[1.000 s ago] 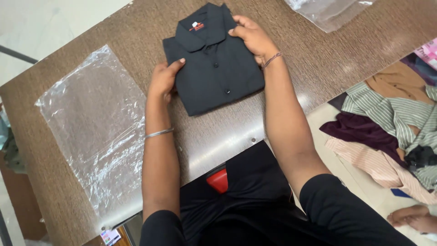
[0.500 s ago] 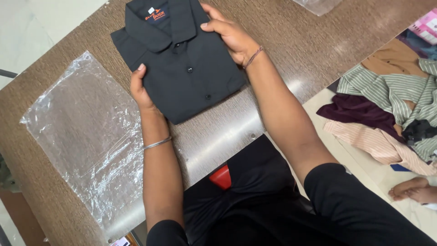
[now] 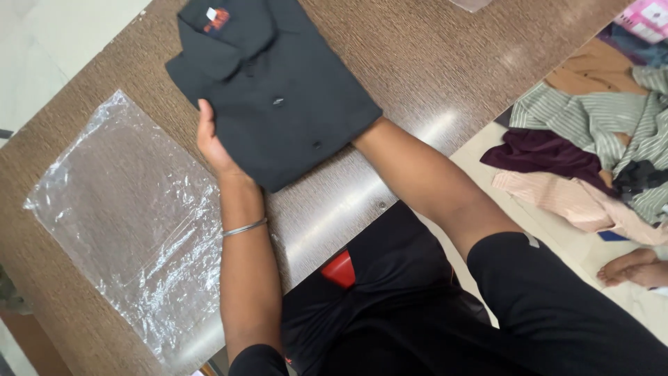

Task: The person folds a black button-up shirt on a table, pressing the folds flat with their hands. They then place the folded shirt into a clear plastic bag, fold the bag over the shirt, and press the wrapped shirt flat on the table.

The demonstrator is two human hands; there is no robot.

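A folded black collared shirt (image 3: 275, 87) with buttons and a small neck label is held just above the brown wooden table (image 3: 431, 63). My left hand (image 3: 211, 143) grips its left edge, thumb up along the fabric. My right hand is hidden under the shirt's right side; only the forearm (image 3: 424, 181) shows, running beneath the cloth. A clear plastic bag (image 3: 129, 223) lies flat on the table left of my left arm, empty.
A heap of clothes (image 3: 591, 153) in striped, maroon, pink and tan cloth lies on the floor to the right. A bare foot (image 3: 630, 268) of another person rests near it. Another plastic bag's corner (image 3: 472, 4) shows at the top edge.
My right hand has slid from on top of the shirt to beneath it. The left hand has shifted to the shirt's left edge, and the shirt looks lifted.
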